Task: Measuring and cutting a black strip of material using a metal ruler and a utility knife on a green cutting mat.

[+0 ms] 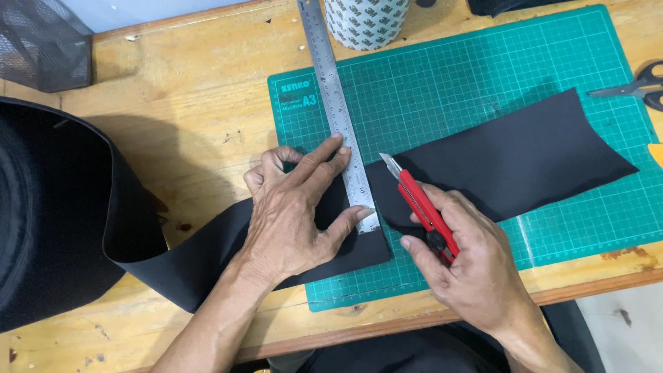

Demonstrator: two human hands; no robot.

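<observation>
The right hand [476, 266] is closed around a red knife [423, 207], thumb along its side, the short blade pointing up and away toward the ruler [338, 110]. The blade tip sits just beside the ruler's right edge, over the black strip [511, 162], at about the strip's far edge; whether it touches the material I cannot tell.

The left hand [293, 214] lies spread and flat, pressing down. Its index and middle fingertips rest on the ruler's left edge, the thumb reaches to the ruler's near end, and the palm bears on the black strip to the left of the ruler.

The steel ruler runs across the strip, from the near edge of it up past the top of the green mat [552, 228]. The strip passes under the ruler: to the right it lies loose on the mat, its far end slightly lifted; to the left it trails off the mat across the wooden table [186, 90] and curves into a big black roll [48, 214] at the left.

Beyond the hands, a patterned white cylinder [364, 21] stands at the mat's top edge beside the ruler. Scissors [639, 86] lie at the right edge, and a dark mesh basket [43, 43] sits in the far left corner.
</observation>
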